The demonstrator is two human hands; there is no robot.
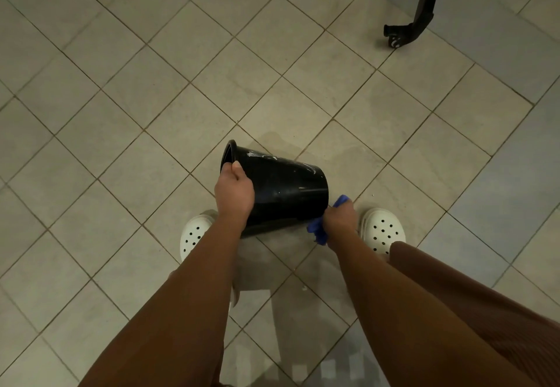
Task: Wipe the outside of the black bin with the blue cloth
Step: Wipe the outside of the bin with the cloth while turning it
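2 grips: left hand pinches tapered black bin, right hand clutches crumpled blue cloth

The floor is laid with pale grey-beige square tiles set diagonally, with dark grout lines. Two white perforated clogs stand on it, one to the left and one to the right. A small white crumb lies nearer the camera. A black furniture leg with a castor foot stands at the upper right, well apart.
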